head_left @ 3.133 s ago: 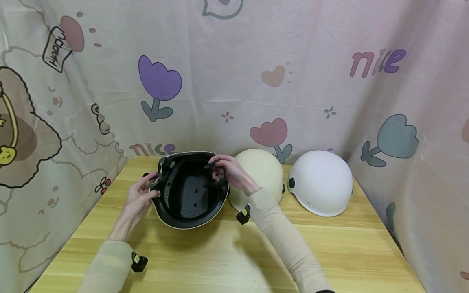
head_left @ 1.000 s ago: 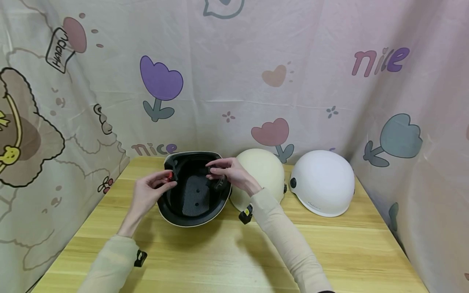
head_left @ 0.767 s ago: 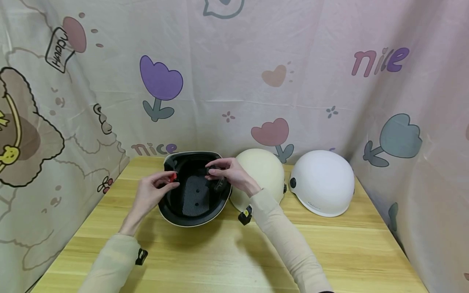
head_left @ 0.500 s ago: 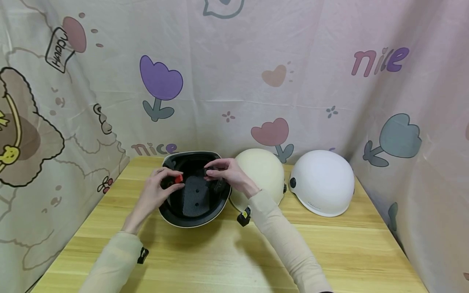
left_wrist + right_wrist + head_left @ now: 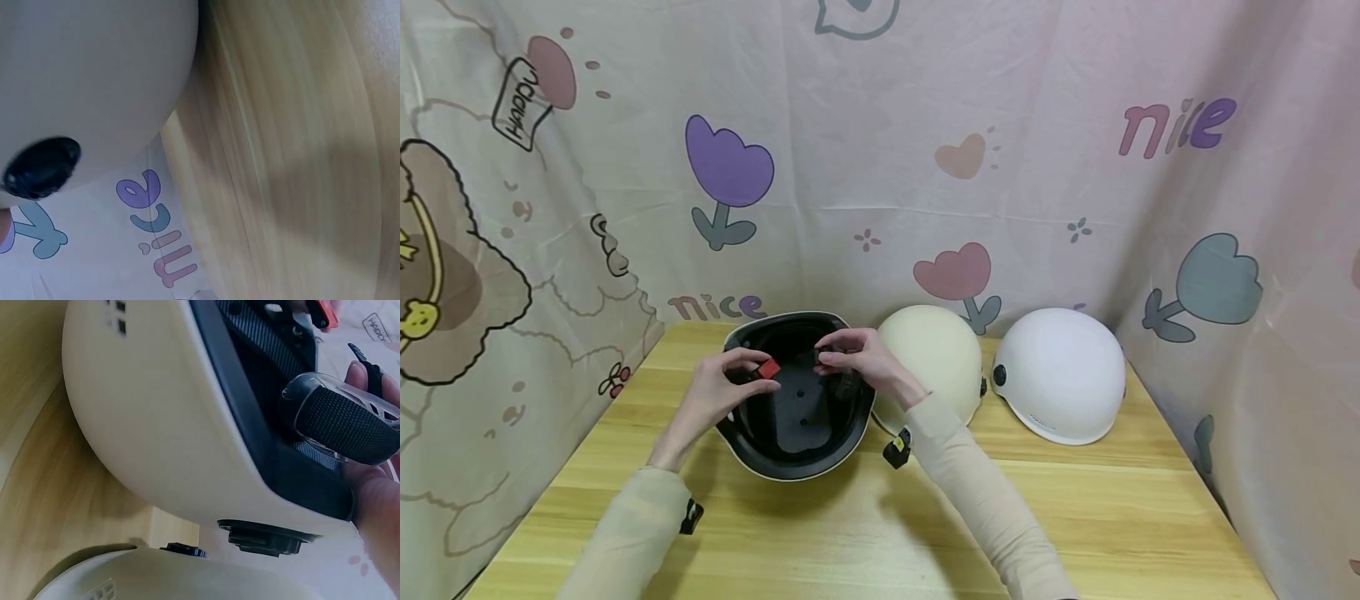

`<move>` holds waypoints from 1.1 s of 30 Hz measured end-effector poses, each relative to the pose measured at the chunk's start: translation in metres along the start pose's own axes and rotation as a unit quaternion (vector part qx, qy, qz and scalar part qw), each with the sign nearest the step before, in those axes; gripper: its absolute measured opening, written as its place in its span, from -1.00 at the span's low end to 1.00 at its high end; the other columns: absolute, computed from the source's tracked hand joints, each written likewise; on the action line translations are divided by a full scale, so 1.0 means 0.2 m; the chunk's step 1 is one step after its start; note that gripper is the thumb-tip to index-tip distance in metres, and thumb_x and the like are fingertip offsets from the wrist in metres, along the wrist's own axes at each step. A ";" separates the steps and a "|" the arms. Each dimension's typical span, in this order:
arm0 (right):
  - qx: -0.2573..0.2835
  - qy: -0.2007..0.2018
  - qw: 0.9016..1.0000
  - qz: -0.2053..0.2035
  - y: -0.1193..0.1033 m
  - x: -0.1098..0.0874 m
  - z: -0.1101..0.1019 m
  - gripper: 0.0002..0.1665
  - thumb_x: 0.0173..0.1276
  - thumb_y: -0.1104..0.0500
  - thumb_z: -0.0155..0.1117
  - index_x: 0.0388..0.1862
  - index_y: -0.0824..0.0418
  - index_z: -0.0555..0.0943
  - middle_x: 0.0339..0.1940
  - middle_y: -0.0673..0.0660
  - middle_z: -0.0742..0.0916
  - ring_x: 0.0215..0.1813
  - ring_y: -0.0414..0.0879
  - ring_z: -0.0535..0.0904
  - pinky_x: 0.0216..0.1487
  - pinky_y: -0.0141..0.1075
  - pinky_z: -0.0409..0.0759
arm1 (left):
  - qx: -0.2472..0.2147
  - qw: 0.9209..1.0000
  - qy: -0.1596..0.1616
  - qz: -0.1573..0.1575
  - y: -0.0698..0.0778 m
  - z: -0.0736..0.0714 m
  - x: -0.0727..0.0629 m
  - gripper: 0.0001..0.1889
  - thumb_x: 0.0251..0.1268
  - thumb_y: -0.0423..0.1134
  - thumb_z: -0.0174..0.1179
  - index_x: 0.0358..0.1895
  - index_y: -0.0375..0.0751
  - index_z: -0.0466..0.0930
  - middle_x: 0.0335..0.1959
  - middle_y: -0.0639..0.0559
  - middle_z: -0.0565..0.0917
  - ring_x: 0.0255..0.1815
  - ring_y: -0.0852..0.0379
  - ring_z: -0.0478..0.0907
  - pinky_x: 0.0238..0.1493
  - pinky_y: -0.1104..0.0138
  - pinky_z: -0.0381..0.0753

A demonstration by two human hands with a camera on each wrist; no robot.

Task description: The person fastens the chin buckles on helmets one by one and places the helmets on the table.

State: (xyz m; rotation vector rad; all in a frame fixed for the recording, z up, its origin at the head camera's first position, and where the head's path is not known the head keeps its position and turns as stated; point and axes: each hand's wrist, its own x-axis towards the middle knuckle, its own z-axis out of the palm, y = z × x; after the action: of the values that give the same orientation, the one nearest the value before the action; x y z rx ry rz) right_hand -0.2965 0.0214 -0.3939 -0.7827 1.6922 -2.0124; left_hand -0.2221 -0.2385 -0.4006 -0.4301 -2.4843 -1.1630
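Note:
An upturned cream helmet [image 5: 790, 468] shows its black lining in the head view. Over the left part of its opening, my left hand [image 5: 711, 392] pinches a red-and-black strap buckle [image 5: 768, 369] between thumb and fingers. Facing it from the right, my right hand [image 5: 872, 362] pinches the black strap end [image 5: 373, 376]. A dark padded piece [image 5: 347, 428] in clear plastic lies against that hand in the right wrist view. The two strap parts are apart. In the left wrist view, the helmet's shell [image 5: 94, 75] hides nearly all of the left hand.
A pale yellow helmet [image 5: 928, 354] stands just right of the upturned one, partly behind my right hand. Farther right sits a white helmet [image 5: 1060, 375], dome up. All are on a wooden table [image 5: 820, 542] before a printed curtain [image 5: 850, 150].
My left hand has left the helmet's left edge and come rightward over the opening with the red buckle. The right hand has shifted slightly left. The helmet has just tilted a little.

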 end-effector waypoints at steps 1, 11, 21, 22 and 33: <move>0.000 0.003 1.000 0.002 0.00 0.00 0.00 -0.68 0.42 0.53 0.12 0.11 0.70 0.46 -0.35 0.01 0.77 -0.30 -0.20 0.78 -0.08 -0.30 0.78 | 0.004 1.000 -0.001 -0.004 0.00 0.00 0.00 -0.61 0.06 -0.18 0.55 -0.01 -0.11 0.73 -0.26 -0.05 0.83 -0.24 0.48 0.56 -0.24 0.59 0.49; 0.011 0.003 1.000 -0.003 -0.01 -0.02 -0.03 -0.69 0.44 0.53 0.08 0.11 0.69 0.45 -0.33 -0.04 0.78 -0.28 -0.20 0.78 -0.08 -0.35 0.77 | 0.009 0.998 -0.060 -0.001 0.00 0.00 0.01 -0.61 0.43 -0.18 0.24 0.21 -0.31 0.62 -0.06 -0.26 0.79 -0.29 0.50 0.54 -0.40 0.50 0.41; -0.010 -0.004 1.000 -0.015 -0.01 -0.02 -0.02 -0.67 0.43 0.51 0.13 0.12 0.68 0.48 -0.32 -0.01 0.77 -0.31 -0.20 0.76 -0.12 -0.38 0.76 | -0.056 0.990 -0.116 0.052 -0.02 0.01 0.01 -0.86 0.50 -0.34 0.13 -0.01 -0.25 0.62 -0.31 -0.12 0.74 -0.25 0.30 0.60 -0.17 0.53 0.49; -0.018 -0.005 1.000 -0.017 -0.01 -0.02 -0.02 -0.67 0.43 0.50 0.14 0.11 0.67 0.49 -0.33 -0.01 0.77 -0.31 -0.20 0.75 -0.13 -0.39 0.76 | -0.063 0.989 -0.120 0.054 -0.02 0.01 0.00 -0.87 0.49 -0.35 0.13 -0.04 -0.25 0.62 -0.31 -0.16 0.72 -0.27 0.28 0.59 -0.17 0.52 0.50; -0.036 -0.021 0.999 -0.032 0.04 -0.01 0.01 -0.67 0.42 0.50 0.15 0.09 0.71 0.50 -0.39 -0.05 0.77 -0.35 -0.24 0.73 -0.16 -0.41 0.75 | -0.090 0.988 -0.120 0.036 -0.02 0.02 -0.03 -0.97 0.43 -0.32 0.21 -0.15 -0.15 0.59 -0.36 0.21 0.55 -0.37 0.29 0.44 -0.32 0.41 0.40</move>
State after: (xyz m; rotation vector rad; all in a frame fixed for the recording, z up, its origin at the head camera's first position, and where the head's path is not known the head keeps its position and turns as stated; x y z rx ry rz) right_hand -0.2942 0.0199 -0.4011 -0.9087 1.7448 -1.9727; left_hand -0.2199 -0.2381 -0.4079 -0.7434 -2.5462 -1.3830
